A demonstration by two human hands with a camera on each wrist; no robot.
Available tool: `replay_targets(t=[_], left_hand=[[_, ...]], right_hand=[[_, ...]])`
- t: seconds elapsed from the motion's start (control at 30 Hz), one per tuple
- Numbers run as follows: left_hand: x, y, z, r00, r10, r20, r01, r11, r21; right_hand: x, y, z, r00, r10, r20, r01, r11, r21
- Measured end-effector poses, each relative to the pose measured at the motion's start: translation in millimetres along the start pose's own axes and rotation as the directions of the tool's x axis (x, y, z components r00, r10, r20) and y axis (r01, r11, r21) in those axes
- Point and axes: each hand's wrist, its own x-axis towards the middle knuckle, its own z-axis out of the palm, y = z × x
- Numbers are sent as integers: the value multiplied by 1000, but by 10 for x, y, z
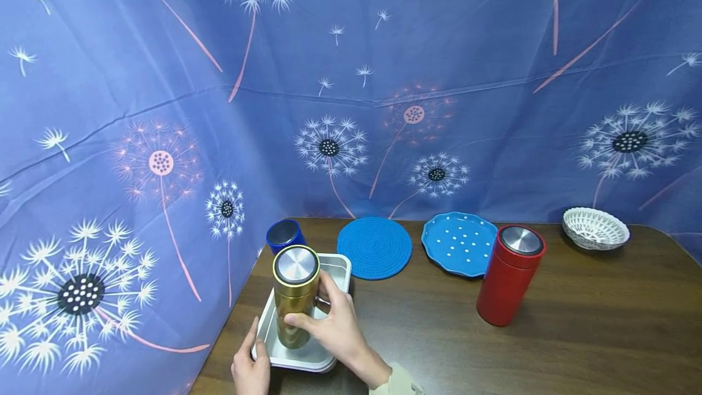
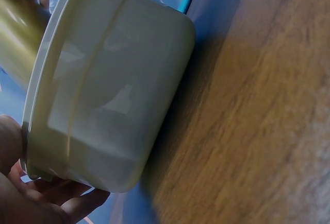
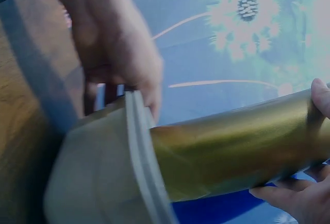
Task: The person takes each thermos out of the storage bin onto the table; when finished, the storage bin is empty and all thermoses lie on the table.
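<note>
A gold thermos flask (image 1: 295, 300) with a silver-topped lid stands upright within the rim of a pale, deep plastic box (image 1: 307, 364). My right hand (image 1: 339, 329) grips the flask from the right, thumb on its near side and fingers around the far side. At the box's near left corner, my left hand (image 1: 252, 363) holds the rim. The left wrist view shows the deep side wall of the box (image 2: 113, 90), with the thumb on the rim and fingers along the side. In the right wrist view the rim hides the lower end of the flask (image 3: 232, 147).
Behind the box stands a blue container (image 1: 285, 233) with a dark top. A round blue woven mat (image 1: 375, 249) and a blue polka-dot plate (image 1: 457, 242) lie toward the back. Farther right are a red thermos flask (image 1: 507, 282) and a white patterned bowl (image 1: 595, 228). A blue curtain (image 1: 384, 47) borders the table.
</note>
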Motion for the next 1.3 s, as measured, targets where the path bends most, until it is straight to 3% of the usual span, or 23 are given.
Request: replay_targets(t=[0.4, 0.57, 0.97, 1.3], left_hand=[[6, 10, -15, 999, -42, 17, 41, 999, 27], [13, 29, -28, 997, -69, 37, 68, 997, 40], [7, 26, -19, 996, -78, 35, 76, 996, 43], [10, 25, -38, 995, -96, 41, 93, 993, 67]], right_hand=[[62, -285, -392, 994, -80, -77, 91, 985, 148], [71, -306, -614, 986, -98, -134, 113, 988, 106], [14, -186, -1181, 945, -18, -327, 7, 999, -34], [-129, 41, -1558, 901, 53, -430, -141, 975, -175]])
